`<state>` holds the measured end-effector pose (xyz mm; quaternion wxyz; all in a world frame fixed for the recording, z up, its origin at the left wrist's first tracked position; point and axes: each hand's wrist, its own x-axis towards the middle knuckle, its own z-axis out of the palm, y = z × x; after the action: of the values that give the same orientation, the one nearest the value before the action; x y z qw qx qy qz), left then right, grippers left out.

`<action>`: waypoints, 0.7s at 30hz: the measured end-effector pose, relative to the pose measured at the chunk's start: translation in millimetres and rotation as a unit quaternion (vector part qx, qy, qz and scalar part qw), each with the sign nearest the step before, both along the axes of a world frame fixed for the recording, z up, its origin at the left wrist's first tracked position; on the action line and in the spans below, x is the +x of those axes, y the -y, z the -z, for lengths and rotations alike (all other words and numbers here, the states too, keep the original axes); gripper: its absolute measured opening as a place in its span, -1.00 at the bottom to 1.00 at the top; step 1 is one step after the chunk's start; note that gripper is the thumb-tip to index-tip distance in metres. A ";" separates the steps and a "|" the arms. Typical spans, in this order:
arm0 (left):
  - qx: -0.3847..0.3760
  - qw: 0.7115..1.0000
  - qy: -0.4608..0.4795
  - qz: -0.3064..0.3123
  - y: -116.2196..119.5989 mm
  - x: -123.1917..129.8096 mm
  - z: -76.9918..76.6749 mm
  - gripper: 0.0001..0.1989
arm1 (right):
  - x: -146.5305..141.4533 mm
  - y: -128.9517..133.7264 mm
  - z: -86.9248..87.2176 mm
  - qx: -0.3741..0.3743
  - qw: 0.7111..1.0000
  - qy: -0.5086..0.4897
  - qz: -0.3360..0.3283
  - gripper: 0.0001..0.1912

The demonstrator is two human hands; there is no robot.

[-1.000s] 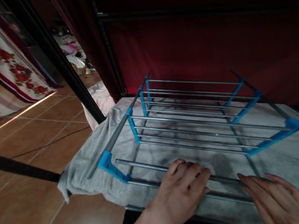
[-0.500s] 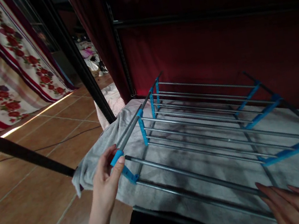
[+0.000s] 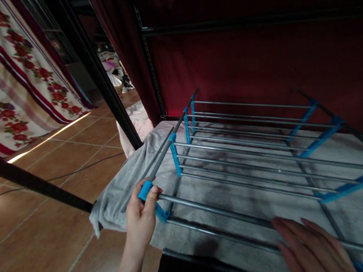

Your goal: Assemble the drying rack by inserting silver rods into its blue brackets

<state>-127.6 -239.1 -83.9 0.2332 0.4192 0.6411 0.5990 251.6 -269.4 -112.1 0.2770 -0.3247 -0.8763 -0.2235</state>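
A shoe-rack-like frame of grey metal rods and blue plastic brackets lies before me, its parts partly joined. My left hand [image 3: 141,215] pinches the blue plastic connector [image 3: 145,190] at the near left corner, thumb on its right side. From that corner a metal rod [image 3: 215,207] runs right, passing under my right hand [image 3: 313,246]. The right hand's fingers lie over this rod, with the thumb on its near side; the fingers partly hide the grip. Below it runs a second rod [image 3: 220,237]. Blue brackets [image 3: 361,179] hold several rods on the far right.
The frame rests on a grey blanket [image 3: 114,190] on a bed. Black metal posts [image 3: 101,70] rise on the left, and a dark red curtain [image 3: 241,59] hangs behind. A cable [image 3: 78,171] crosses the tiled floor [image 3: 41,217]. A floral curtain [image 3: 0,83] hangs at left.
My right hand has slid left along the near rod. My left hand, still on the blue connector, has shifted slightly to the right and wraps it more closely.
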 end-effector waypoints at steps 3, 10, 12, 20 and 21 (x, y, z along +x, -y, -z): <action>0.010 1.000 -0.009 -0.002 -0.5 0.2 1.1 -0.57 | -76.0 1.2 -10.5 -0.053 0.998 -0.021 0.037 -0.55; 0.012 0.999 0.002 0.040 3.3 -2.6 -6.1 -0.52 | -215.3 -23.5 -49.3 -0.281 0.959 0.016 0.037 -0.52; 0.008 0.999 0.018 0.045 5.2 -5.4 -7.0 -0.46 | -234.0 -36.1 -57.7 -0.342 0.939 0.030 0.023 -0.54; 0.018 0.989 0.130 0.070 -1.5 -12.9 3.2 -0.47 | -254.7 -66.7 -69.7 -0.440 0.897 0.035 -0.022 -0.58; 0.024 0.987 0.138 0.072 -2.9 -13.2 3.8 -0.51 | -254.2 -67.2 -71.7 -0.434 0.900 0.040 -0.022 -0.55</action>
<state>-140.8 -236.2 -87.8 0.3523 0.3827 0.5564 0.6479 -2.6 -202.2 -40.4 0.0783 -0.3840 -0.9036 0.1729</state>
